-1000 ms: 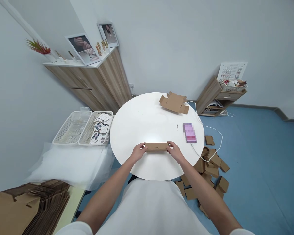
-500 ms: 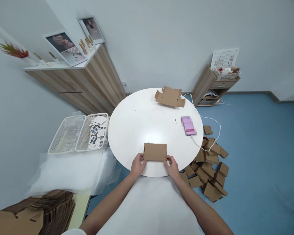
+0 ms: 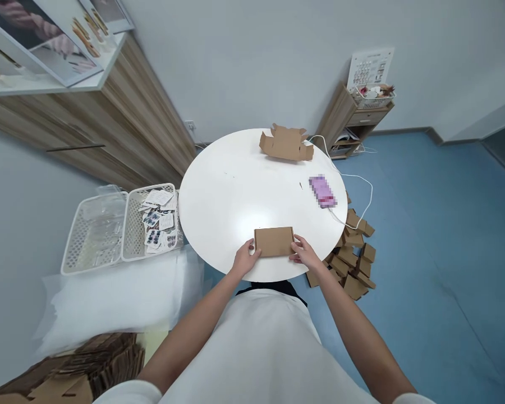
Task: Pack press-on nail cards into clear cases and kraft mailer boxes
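Note:
A closed brown cardboard box [image 3: 274, 242] lies near the front edge of the round white table [image 3: 210, 191]. My left hand [image 3: 246, 259] grips its left end, thumb at the near corner and fingers along the side. At the opposite end, my right hand [image 3: 305, 254] holds the right side with its fingers bent round the corner. Farther back on the table sits an unfolded cardboard box blank [image 3: 288, 143] with its flaps raised.
A pixelated purple device [image 3: 322, 191] with a white cable lies at the table's right. Folded boxes [image 3: 356, 261] are heaped on the floor there. Left stand a basket of printed cards [image 3: 151, 255], a basket of clear plastic [image 3: 73, 241], translucent sheets [image 3: 122, 303] and stacked cardboard blanks [image 3: 118, 359].
The view has shifted, so the room sits differently in the picture. Both hands stay at the ends of the closed box, which has moved slightly right within the picture.

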{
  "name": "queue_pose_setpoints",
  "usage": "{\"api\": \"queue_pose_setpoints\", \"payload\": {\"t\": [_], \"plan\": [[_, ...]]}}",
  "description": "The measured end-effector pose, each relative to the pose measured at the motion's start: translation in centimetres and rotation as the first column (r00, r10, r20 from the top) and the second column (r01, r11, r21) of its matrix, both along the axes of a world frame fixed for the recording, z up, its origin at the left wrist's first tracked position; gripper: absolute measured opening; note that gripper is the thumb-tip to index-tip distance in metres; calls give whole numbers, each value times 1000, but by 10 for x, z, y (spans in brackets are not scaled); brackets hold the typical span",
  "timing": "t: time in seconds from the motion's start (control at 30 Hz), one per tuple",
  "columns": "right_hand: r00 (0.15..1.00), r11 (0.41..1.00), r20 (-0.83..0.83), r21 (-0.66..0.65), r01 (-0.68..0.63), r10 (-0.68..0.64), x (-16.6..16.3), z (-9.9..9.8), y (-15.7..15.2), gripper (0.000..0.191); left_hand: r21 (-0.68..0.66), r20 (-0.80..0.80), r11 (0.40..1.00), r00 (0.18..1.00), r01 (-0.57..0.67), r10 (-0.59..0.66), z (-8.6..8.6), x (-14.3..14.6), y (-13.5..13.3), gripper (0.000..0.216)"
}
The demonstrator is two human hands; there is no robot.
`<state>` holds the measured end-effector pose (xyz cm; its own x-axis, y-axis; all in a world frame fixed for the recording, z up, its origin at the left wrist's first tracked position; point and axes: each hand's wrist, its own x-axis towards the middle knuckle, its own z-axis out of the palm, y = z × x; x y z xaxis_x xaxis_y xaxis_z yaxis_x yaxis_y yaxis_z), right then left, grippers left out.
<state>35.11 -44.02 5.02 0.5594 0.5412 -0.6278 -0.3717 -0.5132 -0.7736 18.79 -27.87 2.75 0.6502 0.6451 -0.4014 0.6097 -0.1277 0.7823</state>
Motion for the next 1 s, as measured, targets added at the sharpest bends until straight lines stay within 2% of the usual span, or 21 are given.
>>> {"api": "queue_pose_setpoints", "payload": {"t": [0.23,0.37,0.5,0.7,0.87,1.0], "plan": [[997,997,-15,-17,77,-77,-32,6,3,64,-26,96,1000,995,14,-11,-9,-5,-8,53],[988,992,-98,-26,121,-123,-30,9,0,59,-37,113,999,994,14,-10,-13,-4,-5,54],[979,995,-174,-27,101,-104,-24,9,-2,54,-49,76,999,997,15,-11,-17,-2,-5,56],[987,993,-110,18,120,-117,-22,2,-8,52,-36,87,999,996,-10,14,-11,2,-13,54],[980,970,3,148,194,-197,-3,-5,-48,58,5,157,1000,988,8,-9,6,36,-44,52],[910,924,195,187,333,-367,32,-6,-114,54,-2,197,990,971,138,-135,16,92,-99,47]]}}
